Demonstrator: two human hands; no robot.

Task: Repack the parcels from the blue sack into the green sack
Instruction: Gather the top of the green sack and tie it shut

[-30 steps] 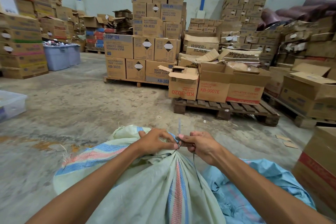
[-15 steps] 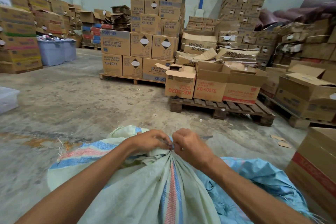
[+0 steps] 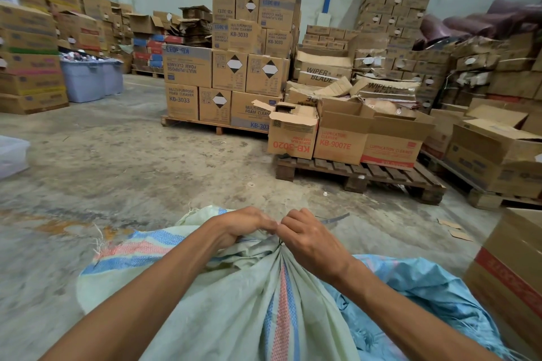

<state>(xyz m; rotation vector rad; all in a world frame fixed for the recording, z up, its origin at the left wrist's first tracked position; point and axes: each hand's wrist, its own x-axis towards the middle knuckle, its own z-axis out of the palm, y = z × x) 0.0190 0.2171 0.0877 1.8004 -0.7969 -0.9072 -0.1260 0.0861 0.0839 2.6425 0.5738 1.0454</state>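
At the bottom centre of the frame, my left hand and right hand meet, both grips closed tight on the gathered neck of the green sack. The green sack fills the lower middle, bulging toward me. The blue sack lies crumpled against it at lower right, on the concrete floor.

Green sack lies left of blue sack, touching.
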